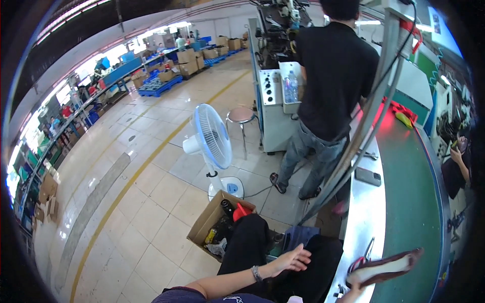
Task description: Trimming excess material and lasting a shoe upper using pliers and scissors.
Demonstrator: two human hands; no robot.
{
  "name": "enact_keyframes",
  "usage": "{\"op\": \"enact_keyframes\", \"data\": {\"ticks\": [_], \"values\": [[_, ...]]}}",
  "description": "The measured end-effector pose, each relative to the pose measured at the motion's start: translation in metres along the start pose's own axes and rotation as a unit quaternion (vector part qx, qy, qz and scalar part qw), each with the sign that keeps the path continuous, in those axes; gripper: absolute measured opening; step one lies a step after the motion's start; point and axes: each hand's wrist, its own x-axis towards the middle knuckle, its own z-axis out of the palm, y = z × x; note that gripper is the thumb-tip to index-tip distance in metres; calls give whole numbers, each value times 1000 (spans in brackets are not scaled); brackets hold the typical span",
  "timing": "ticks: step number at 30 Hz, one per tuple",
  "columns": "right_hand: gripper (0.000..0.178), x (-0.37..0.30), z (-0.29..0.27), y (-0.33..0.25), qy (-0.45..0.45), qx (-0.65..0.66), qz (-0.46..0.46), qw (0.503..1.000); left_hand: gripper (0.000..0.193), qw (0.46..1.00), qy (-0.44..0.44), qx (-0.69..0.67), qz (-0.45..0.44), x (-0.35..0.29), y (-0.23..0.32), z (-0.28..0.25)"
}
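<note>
My left hand (292, 261), with a bracelet at the wrist, is held over my lap. Its fingers are loosely extended and nothing is in them. At the lower right, my right hand (355, 288) grips one end of a dark brown flat shoe (411, 260) with a pale insole. The shoe is tilted and reaches out over the green belt (404, 192). Part of my right hand is hidden behind the shoe and by the picture's rim. Beside that hand, on the metal ledge (359, 217), lies a tool with red handles, possibly scissors; the shoe partly covers it.
A grey phone (368, 176) rests on the ledge. By my knees stands an open cardboard box (199, 230) with bottles and a red item. Beyond are a fan (214, 139), a stool (241, 115) and a person in black (333, 76) at a machine. Slanting metal posts rise beside the ledge.
</note>
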Motion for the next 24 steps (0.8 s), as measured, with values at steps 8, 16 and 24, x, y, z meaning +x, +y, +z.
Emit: {"op": "enact_keyframes", "data": {"ticks": [8, 16, 24], "values": [[40, 44, -46, -67, 95, -451, -39, 886, 55, 992, 64, -80, -77, 18, -92, -58], [44, 43, -38, -198, 264, -637, -251, 680, 52, 994, 38, -45, -90, 49, -116, -77], [19, -55, 222, -197, -109, -147, -181, 966, 32, 990, 102, -5, -98, 71, -139, -82]]}}
